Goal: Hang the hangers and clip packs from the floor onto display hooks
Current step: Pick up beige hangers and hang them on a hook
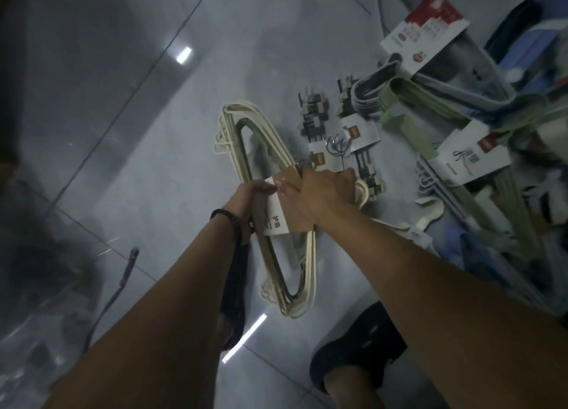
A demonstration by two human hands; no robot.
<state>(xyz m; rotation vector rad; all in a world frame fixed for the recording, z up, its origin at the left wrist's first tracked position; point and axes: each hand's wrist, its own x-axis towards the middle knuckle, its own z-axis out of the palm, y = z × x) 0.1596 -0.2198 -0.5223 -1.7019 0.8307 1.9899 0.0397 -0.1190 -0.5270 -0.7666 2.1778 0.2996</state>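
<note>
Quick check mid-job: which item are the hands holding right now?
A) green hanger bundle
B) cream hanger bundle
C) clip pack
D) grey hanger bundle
B: the left hand and right hand both grip the cream hanger bundle at its paper label, while the green hangers, grey hangers and clip packs lie on the floor.

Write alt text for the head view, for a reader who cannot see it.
Both hands hold a sleeved bundle of cream wire hangers above a grey tiled floor: the left hand grips its side, the right hand its hook end. Packs of grey clips and a bundle of green hangers lie on the floor beyond.
</note>
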